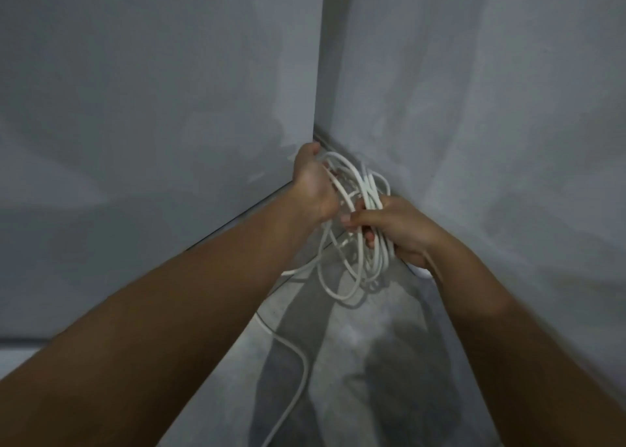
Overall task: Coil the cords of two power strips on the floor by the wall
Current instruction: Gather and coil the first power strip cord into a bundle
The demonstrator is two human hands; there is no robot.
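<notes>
I am holding the cord [371, 192] up in the wall corner, my left grip [311, 182] hugging the top loops, my right grip [399, 230] squeezing the bunch, and I am guessing it is light and springy, so grabbing all loops together is safest.

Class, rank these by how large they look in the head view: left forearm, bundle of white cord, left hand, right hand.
1. Left forearm, enlarged by nearness to the camera.
2. Bundle of white cord.
3. Left hand and right hand: too alike to rank.
</notes>
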